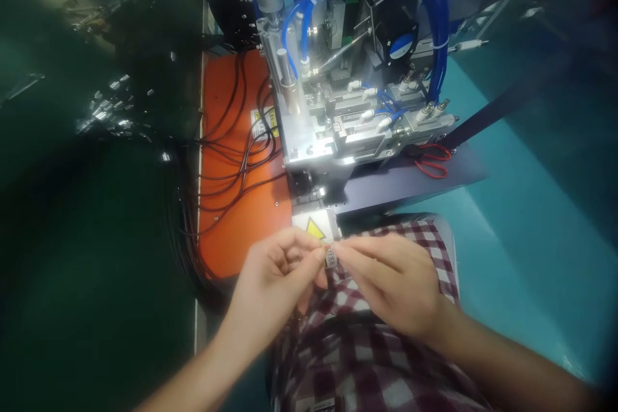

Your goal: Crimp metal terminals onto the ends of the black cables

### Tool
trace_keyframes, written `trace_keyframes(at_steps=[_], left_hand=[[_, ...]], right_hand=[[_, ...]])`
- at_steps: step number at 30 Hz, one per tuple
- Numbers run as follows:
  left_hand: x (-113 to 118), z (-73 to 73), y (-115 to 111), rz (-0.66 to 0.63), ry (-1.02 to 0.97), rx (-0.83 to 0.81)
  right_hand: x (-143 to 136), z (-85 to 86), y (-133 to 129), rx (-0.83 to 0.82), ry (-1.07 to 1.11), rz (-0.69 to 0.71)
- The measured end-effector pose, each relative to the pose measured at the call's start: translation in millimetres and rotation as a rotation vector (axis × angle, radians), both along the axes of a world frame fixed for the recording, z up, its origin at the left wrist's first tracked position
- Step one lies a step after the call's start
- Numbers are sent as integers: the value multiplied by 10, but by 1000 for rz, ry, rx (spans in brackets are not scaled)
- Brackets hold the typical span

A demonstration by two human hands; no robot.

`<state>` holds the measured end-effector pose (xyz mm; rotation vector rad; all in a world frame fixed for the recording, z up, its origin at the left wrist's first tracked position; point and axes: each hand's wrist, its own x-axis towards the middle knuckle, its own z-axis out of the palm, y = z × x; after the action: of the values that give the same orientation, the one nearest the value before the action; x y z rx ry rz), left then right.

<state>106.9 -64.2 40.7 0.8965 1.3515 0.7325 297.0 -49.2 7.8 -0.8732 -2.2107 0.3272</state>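
Observation:
My left hand (273, 280) and my right hand (403, 280) meet fingertip to fingertip above my lap, both closed in a pinch. Whatever lies between the fingertips is tiny and mostly hidden; a small reddish-brown spot shows at the left thumb and finger. Just beyond the fingers is a white plate with a yellow warning triangle (315, 229) at the front of the machine. Part of its printed label shows between the two hands. A metal machine fixture (333, 135) with slides and air fittings stands further ahead, apart from both hands.
An orange base plate (232, 219) with black cables (244, 164) across it lies on the left. Blue air hoses (434, 26) arch over the fixture. A red wire loop (434, 164) rests on the right side. Checkered cloth (371, 347) covers my lap. Scattered shiny small parts (109, 109) lie far left.

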Motion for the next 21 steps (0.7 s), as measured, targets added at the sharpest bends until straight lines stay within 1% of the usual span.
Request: trace_keyframes(at_steps=[2,3,4,5,7,9,12,14,16,18,21], left_hand=[[5,2,3,20,0,19],[9,5,4,26,4,29],[13,10,5,29,13,37],[18,15,5,29,26,44],[27,28,0,22,58,56],[35,41,-11,10,93,64],[49,55,-30,11,124,108],[62,58,-38,50,112,150],[72,53,-42,97,66,165],[73,39,-45,123,3,141],[56,13,-42,138,-89,75]], right_hand=[[-2,-35,0,24,-7,-3],[-12,-42,6,-16,20,-4],[-29,-38,16,-95,74,-15],[-52,-22,29,-204,151,-37],[-111,40,63,-477,314,-105],[-172,122,96,-730,399,-164],[-244,205,124,-1050,482,-166],[-280,213,121,-1209,570,-137],[-318,198,100,-1314,650,-116],[-362,183,67,-1367,695,-121],[-424,185,12,-1357,670,-169]])
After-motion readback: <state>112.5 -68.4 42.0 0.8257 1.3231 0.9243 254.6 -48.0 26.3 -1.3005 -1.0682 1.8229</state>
